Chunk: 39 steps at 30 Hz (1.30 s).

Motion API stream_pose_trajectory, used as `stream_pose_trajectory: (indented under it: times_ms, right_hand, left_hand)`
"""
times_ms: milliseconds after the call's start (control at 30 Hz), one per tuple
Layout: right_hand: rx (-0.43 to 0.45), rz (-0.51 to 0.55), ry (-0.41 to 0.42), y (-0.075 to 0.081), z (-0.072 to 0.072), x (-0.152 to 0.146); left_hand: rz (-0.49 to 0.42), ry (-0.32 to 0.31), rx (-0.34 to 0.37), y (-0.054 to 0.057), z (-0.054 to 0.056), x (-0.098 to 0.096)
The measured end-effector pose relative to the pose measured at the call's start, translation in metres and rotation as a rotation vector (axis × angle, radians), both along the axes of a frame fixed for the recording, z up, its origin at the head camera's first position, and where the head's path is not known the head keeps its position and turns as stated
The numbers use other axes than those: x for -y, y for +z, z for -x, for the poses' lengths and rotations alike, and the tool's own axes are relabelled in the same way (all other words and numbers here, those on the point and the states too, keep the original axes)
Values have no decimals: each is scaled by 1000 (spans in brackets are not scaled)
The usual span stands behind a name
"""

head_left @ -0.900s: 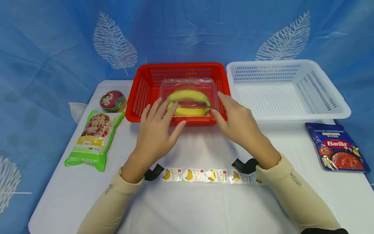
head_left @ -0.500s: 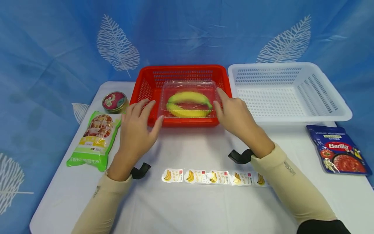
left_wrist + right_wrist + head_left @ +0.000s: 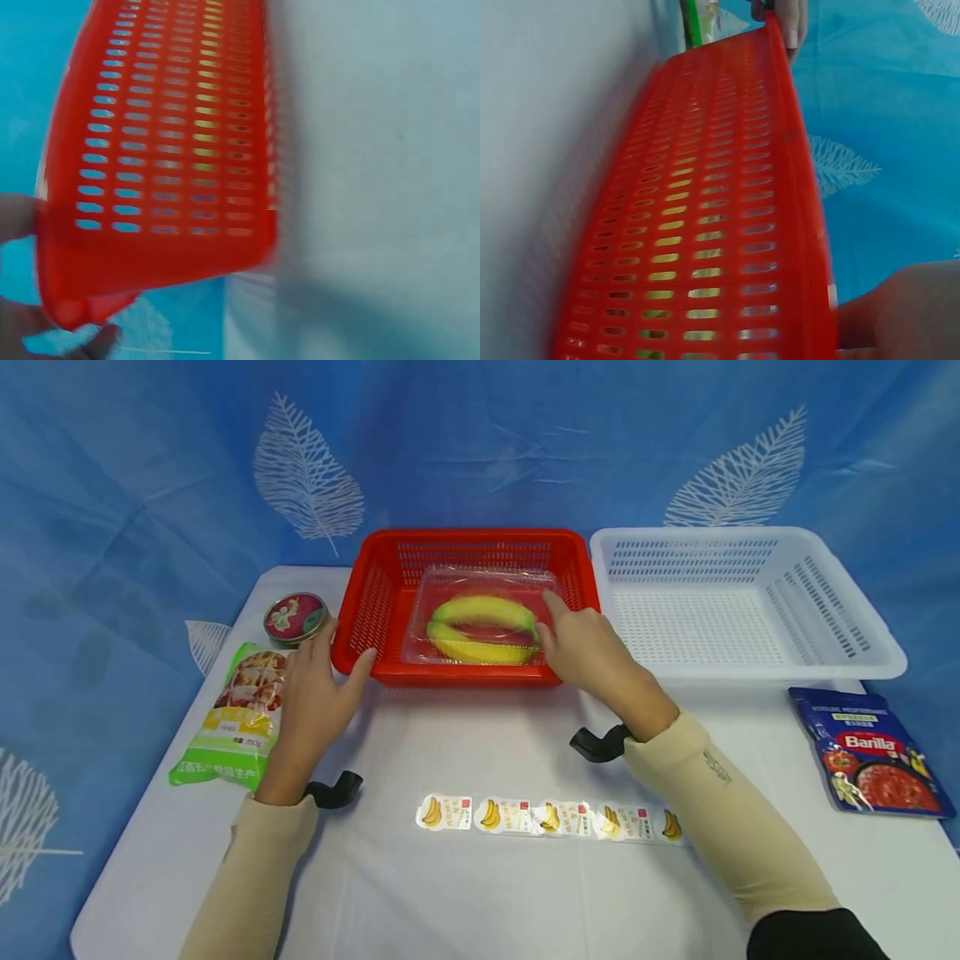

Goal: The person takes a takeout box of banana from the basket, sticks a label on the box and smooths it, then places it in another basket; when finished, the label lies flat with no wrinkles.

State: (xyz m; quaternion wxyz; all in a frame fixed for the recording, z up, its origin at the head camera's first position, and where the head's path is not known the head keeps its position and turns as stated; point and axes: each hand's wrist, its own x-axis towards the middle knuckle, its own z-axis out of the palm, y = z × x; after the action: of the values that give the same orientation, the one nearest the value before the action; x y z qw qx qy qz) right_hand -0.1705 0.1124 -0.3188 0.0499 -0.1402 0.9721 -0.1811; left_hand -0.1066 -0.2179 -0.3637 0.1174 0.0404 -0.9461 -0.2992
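Observation:
A red basket (image 3: 386,672) stands at the table's back, holding a lidded clear plastic box (image 3: 420,647) with two bananas (image 3: 487,652) inside. My left hand (image 3: 318,689) holds the basket's front left corner, thumb over the front rim and fingers round the side. The left wrist view shows the fingertips (image 3: 101,341) at that corner, next to the slotted wall. Reaching over the basket's front right part, my right hand (image 3: 592,647) has its index finger and thumb at the right edge of the box. In the right wrist view, the basket's rim partly hides this hand (image 3: 907,315).
A white basket (image 3: 750,672) stands to the right, with a blue Barilla pouch (image 3: 873,752) before it. On the left lie a round tin (image 3: 295,617) and a green food bag (image 3: 225,743). A strip of banana stickers (image 3: 555,818) lies in front.
My left hand has moved left from over the box to the basket's corner. My right hand has shifted slightly inward, and the clear box sits a little further left in the basket.

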Motion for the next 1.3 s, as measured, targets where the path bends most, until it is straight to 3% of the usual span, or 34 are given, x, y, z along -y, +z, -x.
stream_pose_trajectory:
  times_ms: [267, 400, 533, 767, 1067, 1300]
  right_hand:
    - [-4, 60, -22, -9, 13, 1]
    - [-26, 92, -42, -11, 19, 2]
    - [-11, 112, -58, -14, 24, 6]
    - [72, 93, -86, -19, 28, 16]
    - [205, 70, -62, -24, 35, 18]
    - [215, 123, -14, -26, 42, 19]
  left_hand:
    - [-316, -61, -223, -23, 12, 2]
    - [-488, -60, -269, -31, 13, -5]
    - [-631, -62, -288, -26, 8, -17]
    - [-637, -42, -271, -10, -3, -26]
    - [-626, -67, -286, -13, -4, -25]
    - [-630, -31, -283, -13, -6, -25]
